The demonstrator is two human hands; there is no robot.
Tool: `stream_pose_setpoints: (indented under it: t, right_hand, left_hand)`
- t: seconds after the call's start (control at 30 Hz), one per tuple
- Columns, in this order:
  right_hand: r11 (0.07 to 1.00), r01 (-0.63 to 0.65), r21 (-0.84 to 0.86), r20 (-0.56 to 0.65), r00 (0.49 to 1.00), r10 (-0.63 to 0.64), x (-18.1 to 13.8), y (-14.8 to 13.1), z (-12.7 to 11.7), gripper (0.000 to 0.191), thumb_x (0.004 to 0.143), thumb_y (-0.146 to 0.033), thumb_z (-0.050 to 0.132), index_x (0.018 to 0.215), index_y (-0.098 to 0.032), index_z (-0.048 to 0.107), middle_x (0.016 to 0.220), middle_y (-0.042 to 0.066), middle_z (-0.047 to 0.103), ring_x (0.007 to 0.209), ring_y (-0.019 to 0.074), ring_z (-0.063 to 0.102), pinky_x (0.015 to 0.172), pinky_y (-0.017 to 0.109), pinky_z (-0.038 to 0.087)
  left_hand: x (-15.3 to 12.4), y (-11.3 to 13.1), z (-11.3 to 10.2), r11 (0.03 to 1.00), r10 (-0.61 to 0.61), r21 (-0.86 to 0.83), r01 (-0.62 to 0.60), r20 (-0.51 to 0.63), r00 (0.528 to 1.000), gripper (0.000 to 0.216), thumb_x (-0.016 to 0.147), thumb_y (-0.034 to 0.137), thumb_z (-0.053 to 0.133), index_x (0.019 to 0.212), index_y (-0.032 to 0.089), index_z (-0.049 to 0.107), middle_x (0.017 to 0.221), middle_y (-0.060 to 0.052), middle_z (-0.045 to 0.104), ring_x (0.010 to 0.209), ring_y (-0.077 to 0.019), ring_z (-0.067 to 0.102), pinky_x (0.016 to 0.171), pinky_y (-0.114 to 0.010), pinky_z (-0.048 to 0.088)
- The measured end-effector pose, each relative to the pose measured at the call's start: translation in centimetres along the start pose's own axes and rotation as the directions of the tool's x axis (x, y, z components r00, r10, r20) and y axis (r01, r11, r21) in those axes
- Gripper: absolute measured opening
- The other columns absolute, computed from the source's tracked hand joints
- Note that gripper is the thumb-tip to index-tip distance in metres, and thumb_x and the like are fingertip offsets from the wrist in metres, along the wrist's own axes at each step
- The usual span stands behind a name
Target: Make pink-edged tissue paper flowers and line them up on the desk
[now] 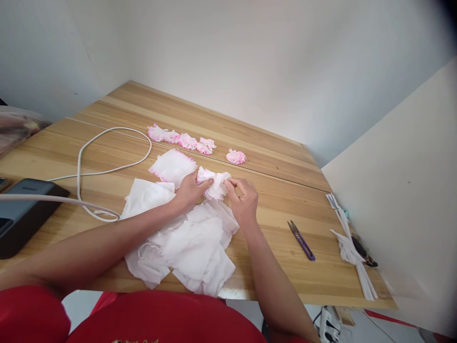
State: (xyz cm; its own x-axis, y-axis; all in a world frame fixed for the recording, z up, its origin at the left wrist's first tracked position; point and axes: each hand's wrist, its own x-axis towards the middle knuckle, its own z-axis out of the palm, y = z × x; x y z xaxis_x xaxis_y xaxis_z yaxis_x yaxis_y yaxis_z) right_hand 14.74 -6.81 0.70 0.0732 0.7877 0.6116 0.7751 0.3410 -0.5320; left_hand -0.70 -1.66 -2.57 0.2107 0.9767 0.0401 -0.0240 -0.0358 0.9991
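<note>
Between my hands is a tissue paper flower (pixel 216 184), white with pink at its left edge. My left hand (pixel 192 190) grips its left side with the thumb across the front. My right hand (pixel 243 195) pinches the white paper on the right between thumb and fingertips. Just below lies a loose heap of white tissue sheets (pixel 193 238). Left of the flower, a stack of white tissue sheets with pink edges (pixel 172 166) rests flat on the table. Farther back, several finished-looking pink and white paper flowers (pixel 188 141) stand in a row, with one flower (pixel 236 156) apart to the right.
Purple-handled thread snips (pixel 302 240) lie on the wooden table (pixel 278 200) to the right. White strips (pixel 350 247) and a dark object lie along the right wall. A white cable (pixel 79 162) loops at the left beside a dark grey device (pixel 28 214). Walls border the back and right.
</note>
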Motion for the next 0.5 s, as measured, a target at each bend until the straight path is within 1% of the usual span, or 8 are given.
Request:
stream_pose_setpoints:
  t: [0.13, 0.23, 0.33, 0.43, 0.5]
  right_hand:
    - [0.997, -0.078, 0.027, 0.051, 0.996, 0.077, 0.1, 0.1, 0.1, 0.01, 0.086, -0.028, 0.062, 0.086, -0.021, 0.068, 0.08, 0.0, 0.071, 0.075, 0.0164, 0.061, 0.078, 0.034, 0.041]
    - [0.996, -0.086, -0.022, 0.074, 0.993, 0.087, -0.1, -0.2, 0.4, 0.007, 0.084, -0.026, 0.064, 0.081, -0.021, 0.068, 0.074, -0.001, 0.07, 0.071, 0.0162, 0.06, 0.078, 0.034, 0.04]
    - [0.998, -0.043, -0.045, 0.081, 0.996, 0.046, -0.5, -1.0, 0.9, 0.008, 0.086, -0.023, 0.061, 0.082, -0.023, 0.068, 0.076, -0.001, 0.07, 0.072, 0.0162, 0.061, 0.077, 0.033, 0.039]
    - [0.999, 0.027, -0.042, 0.108, 0.994, -0.023, -1.0, -1.6, 1.3, 0.012, 0.09, -0.022, 0.057, 0.089, -0.025, 0.069, 0.084, -0.001, 0.073, 0.079, 0.0167, 0.062, 0.077, 0.033, 0.039]
    - [0.996, 0.075, -0.05, 0.124, 0.99, -0.068, -1.1, -1.8, 1.3, 0.015, 0.092, -0.022, 0.055, 0.094, -0.026, 0.069, 0.086, 0.0, 0.073, 0.081, 0.0171, 0.063, 0.078, 0.033, 0.04]
  left_hand:
    - [-0.1, 0.6, -0.2, 1.0, 0.002, -0.016, -0.002, 0.031, 1.0, 0.029, 0.079, 0.043, 0.061, 0.081, 0.015, 0.055, 0.073, 0.0, 0.059, 0.068, -0.0141, 0.053, 0.064, -0.025, 0.04]
    - [-0.1, 0.6, -0.2, 1.0, 0.012, -0.016, -0.011, 0.043, 0.999, 0.028, 0.081, 0.042, 0.059, 0.082, 0.015, 0.055, 0.075, 0.0, 0.059, 0.069, -0.014, 0.052, 0.065, -0.025, 0.04]
    - [-0.1, 0.5, -0.2, 1.0, 0.021, 0.017, -0.022, 0.036, 0.999, 0.025, 0.081, 0.04, 0.058, 0.079, 0.016, 0.053, 0.074, 0.001, 0.056, 0.069, -0.0136, 0.05, 0.065, -0.025, 0.039]
    - [-0.2, 0.5, -0.2, 0.997, 0.029, 0.064, -0.031, 0.025, 0.999, 0.024, 0.082, 0.039, 0.056, 0.077, 0.016, 0.051, 0.072, 0.001, 0.054, 0.07, -0.0139, 0.05, 0.066, -0.026, 0.038]
    - [-0.2, 0.5, -0.2, 0.997, 0.034, 0.067, -0.035, 0.024, 0.999, 0.025, 0.083, 0.04, 0.055, 0.077, 0.016, 0.052, 0.073, 0.001, 0.055, 0.07, -0.0144, 0.05, 0.066, -0.026, 0.039]
